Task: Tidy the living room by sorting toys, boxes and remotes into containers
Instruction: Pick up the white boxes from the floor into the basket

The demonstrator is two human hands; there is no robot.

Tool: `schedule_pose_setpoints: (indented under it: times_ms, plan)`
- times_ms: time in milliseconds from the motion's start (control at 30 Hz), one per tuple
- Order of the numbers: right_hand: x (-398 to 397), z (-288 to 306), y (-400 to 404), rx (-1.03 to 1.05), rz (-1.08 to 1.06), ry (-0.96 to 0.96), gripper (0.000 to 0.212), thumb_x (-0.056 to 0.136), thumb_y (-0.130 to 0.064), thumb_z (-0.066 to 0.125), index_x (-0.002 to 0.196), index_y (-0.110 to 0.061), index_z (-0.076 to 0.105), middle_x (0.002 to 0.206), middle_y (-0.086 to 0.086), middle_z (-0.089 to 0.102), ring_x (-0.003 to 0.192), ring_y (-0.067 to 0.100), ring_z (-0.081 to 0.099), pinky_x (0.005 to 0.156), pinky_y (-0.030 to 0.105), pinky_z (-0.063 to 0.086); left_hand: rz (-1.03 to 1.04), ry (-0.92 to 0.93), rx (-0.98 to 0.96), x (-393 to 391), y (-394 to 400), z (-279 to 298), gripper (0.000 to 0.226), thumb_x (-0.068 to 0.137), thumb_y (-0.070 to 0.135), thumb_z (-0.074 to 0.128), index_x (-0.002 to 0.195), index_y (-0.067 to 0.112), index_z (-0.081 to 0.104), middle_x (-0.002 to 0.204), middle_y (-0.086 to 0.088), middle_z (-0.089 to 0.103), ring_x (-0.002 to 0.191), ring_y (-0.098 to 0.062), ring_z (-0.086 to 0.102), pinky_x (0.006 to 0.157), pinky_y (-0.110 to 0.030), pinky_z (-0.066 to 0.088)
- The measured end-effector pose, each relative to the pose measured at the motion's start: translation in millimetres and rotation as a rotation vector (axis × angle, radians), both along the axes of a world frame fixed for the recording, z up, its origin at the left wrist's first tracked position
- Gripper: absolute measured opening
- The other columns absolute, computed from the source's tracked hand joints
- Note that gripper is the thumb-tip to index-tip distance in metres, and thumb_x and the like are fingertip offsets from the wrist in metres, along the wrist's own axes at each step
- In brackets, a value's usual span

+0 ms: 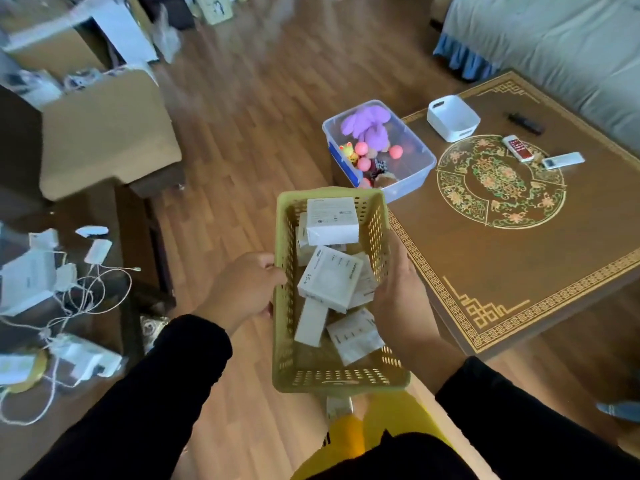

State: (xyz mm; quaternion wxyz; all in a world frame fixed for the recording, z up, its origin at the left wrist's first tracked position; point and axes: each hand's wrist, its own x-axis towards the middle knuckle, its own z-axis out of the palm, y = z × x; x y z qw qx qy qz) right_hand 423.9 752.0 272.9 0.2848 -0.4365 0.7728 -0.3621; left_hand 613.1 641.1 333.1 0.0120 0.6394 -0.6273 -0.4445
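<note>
While both hands carry the basket (287,299), left hand (242,289) clamps its left wall, right hand (398,296) its right wall (balanced, so the boxes (329,282) stay put) | basket held above the floor, long axis pointing away from the person | remotes (519,148) lie beyond the right grip on the table (519,271).
</note>
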Motion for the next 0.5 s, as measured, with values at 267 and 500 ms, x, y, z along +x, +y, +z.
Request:
schedule_pose_setpoints:
  times_ms: [267,500]
  plan:
    - [-25.5,-5.4,-88.8,0.027,0.041,0.038,0.081,0.084,0.004,0.034,0.154,-0.03,0.014,0.146,0.004,0.049,0.124,0.021,0.054,0.1,0.037,0.05,-0.001,0.016,0.058,-23.8,-81.8,-8.9,0.017,0.093,0.02,0.057,0.09,0.027,0.073,0.068,0.01,0.076,0.052,-0.016,0.072,0.052,-0.03,0.059]
    - [-77.4,0.5,-189.7,-0.012,0.101,0.064,0.082,0.083,0.008,0.037,0.155,-0.024,0.019,0.147,0.005,0.046,0.129,0.023,0.047,0.102,0.027,0.039,0.051,0.018,0.051,-71.8,-173.4,-4.0,0.017,0.092,0.02,0.057,0.093,0.024,0.074,0.076,0.003,0.078,0.053,-0.019,0.071,0.065,-0.038,0.063]
